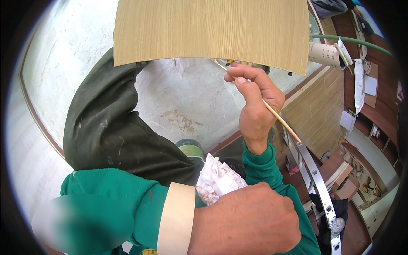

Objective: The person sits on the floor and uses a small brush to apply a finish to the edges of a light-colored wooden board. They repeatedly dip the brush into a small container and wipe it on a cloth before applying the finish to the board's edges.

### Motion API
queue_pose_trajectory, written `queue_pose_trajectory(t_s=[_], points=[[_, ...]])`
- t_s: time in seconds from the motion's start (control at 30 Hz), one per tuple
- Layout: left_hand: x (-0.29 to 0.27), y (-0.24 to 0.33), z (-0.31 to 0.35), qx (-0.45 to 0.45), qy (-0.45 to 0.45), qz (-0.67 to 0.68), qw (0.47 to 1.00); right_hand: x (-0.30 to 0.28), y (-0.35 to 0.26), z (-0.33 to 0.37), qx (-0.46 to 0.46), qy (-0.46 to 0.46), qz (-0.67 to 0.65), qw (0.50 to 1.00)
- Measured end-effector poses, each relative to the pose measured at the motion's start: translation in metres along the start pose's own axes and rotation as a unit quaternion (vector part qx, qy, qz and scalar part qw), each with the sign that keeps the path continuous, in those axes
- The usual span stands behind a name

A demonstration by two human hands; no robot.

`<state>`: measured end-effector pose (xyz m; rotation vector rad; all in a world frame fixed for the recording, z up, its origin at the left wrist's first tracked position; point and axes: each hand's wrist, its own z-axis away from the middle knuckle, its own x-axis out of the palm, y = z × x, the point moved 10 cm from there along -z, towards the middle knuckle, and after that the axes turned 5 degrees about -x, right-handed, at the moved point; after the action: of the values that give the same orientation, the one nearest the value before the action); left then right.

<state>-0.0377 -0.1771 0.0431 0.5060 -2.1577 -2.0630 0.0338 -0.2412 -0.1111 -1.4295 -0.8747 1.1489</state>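
Observation:
My right hand (260,100) pinches a slim wooden-handled brush (281,120) between thumb and fingers. Its thin tip meets the near edge of a light wood-grain panel (212,29). What the tip touches under that edge is too small to tell. Closer to me, my left hand (250,219) is closed, its back facing up and its fingers curled out of sight. A crumpled white cloth (217,180) with brownish stains bunches out from its far side. Around the left wrist, over the green cuff, sits a wide pale tan band (176,219).
My dark-trousered leg (114,131) is bent beneath the panel's left end. A green-banded can (190,149) stands beyond the cloth. At right are a metal ladder rail (316,178), a sandpaper roll (325,55), a green hose (361,41) and cluttered brown shelving.

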Motion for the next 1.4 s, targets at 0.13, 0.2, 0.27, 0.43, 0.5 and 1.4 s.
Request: queue_pose_trajectory(t_s=[0.13, 0.2, 0.27, 0.43, 0.5, 1.4], points=[[0.009, -0.006, -0.001, -0.002, 0.012, 0.014, 1.000, -0.010, -0.007, 0.007, -0.011, -0.025, 0.028, 0.999], [0.010, -0.012, -0.001, -0.006, 0.025, 0.018, 1.000, -0.024, -0.009, 0.017, 0.007, -0.021, 0.020, 1.000], [0.002, -0.019, -0.001, -0.027, 0.024, -0.008, 0.999, -0.044, -0.007, 0.032, 0.034, -0.002, -0.024, 0.999], [-0.001, -0.060, 0.003, -0.034, 0.103, 0.059, 0.992, -0.115, -0.005, 0.085, 0.059, 0.080, -0.007, 0.995], [0.001, -0.102, 0.013, -0.023, 0.207, 0.031, 0.978, -0.139, -0.006, 0.109, 0.055, 0.113, -0.002, 0.992], [-0.059, -0.270, 0.094, -0.206, 0.579, 0.287, 0.735, -0.184, -0.001, 0.198, 0.057, 0.173, -0.106, 0.978]])
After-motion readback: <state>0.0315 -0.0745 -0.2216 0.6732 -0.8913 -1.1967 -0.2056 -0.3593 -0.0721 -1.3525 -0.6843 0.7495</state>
